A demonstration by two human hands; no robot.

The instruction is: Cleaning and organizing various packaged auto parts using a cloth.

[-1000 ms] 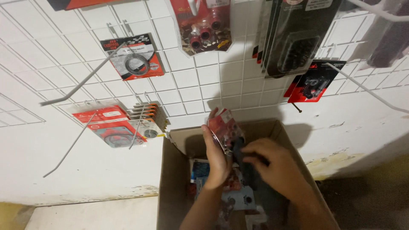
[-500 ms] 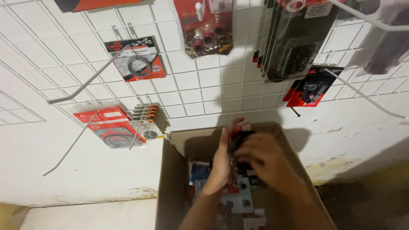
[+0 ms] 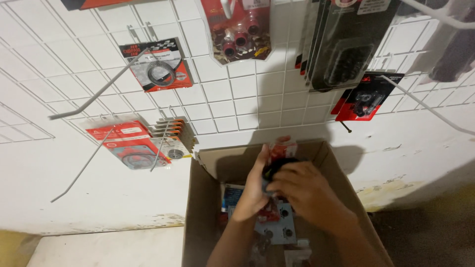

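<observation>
Both hands are working over the open brown cardboard box (image 3: 208, 207): the left hand (image 3: 255, 190) and right hand (image 3: 302, 190) are pinching a red-and-black blister-packed part (image 3: 279, 155) between them, just above the box's far rim. Several packs are already hanging on the white wire grid wall (image 3: 232, 106), while more are lying in the box. The box walls are crowding the wrists, and long bare wire hooks (image 3: 94, 99) are jutting out overhead.

- Left hand (image 3: 253, 190) — bare, no glove, no ring or band to be seen on the fingers that show.
- Right hand (image 3: 304, 190) — bare as well, its knuckles plain, nothing on the fingers.
- Both wrists uncovered, no watch or strap.
- Forearms below each hand bare; no sleeve in view.
</observation>
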